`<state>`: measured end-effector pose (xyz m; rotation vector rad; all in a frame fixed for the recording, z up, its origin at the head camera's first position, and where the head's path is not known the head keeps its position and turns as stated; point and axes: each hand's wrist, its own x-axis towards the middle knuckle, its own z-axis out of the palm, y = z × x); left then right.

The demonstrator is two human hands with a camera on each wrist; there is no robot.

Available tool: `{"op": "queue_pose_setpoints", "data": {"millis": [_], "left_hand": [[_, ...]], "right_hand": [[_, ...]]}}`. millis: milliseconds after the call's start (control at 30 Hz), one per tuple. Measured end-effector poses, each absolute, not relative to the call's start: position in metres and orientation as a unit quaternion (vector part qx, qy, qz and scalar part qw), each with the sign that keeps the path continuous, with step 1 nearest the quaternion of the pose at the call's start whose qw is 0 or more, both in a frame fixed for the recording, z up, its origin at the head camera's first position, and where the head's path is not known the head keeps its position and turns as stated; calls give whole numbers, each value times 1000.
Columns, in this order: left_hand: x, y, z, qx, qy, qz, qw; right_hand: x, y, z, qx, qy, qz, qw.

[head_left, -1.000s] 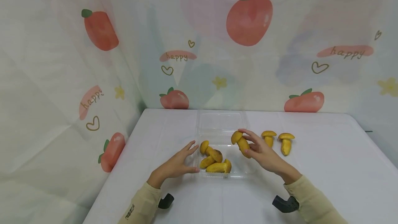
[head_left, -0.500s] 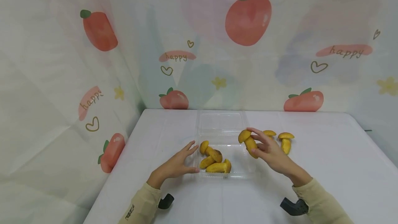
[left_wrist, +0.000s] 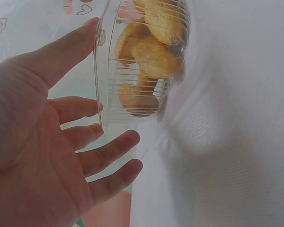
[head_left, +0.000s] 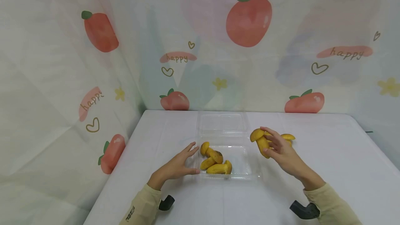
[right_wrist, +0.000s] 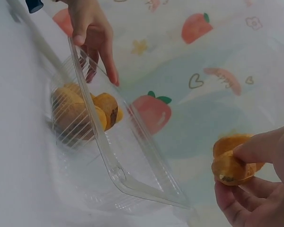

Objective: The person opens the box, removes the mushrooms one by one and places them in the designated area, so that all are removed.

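At the centre right of the head view, our right grip pinches a yellow mushroom, thumb low against the stem and a finger over the cap; held from both ends, it likely won't swivel. It hangs tilted, cap toward the upper left, just beyond the right side of the clear plastic box. Our left grip is spread along the box's left edge, clasping nothing, probably to keep so light a box from sliding on the surface. Three mushrooms lie bunched in the box's left half, which leaves its right half bare. The lid lies folded back toward the top, apparently to leave access from above. Another mushroom shows partly behind our right fingers.
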<state>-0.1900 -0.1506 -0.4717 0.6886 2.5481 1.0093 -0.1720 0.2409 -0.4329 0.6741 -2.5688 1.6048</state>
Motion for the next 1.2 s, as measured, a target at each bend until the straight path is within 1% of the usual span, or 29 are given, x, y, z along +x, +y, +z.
{"op": "queue_pose_setpoints", "data": {"millis": [267, 567, 833, 1200], "left_hand": [[-191, -152, -471, 240, 890, 353, 159], [-192, -153, -471, 241, 890, 352, 158], [-190, -153, -470, 243, 891, 350, 158], [-189, -151, -469, 239, 893, 346, 163]], "right_hand": [[-174, 254, -434, 208, -833, 510, 46], [-173, 273, -437, 186, -840, 507, 53], [-172, 292, -446, 168, -856, 484, 74], [-174, 315, -454, 122, -869, 474, 68]]}}
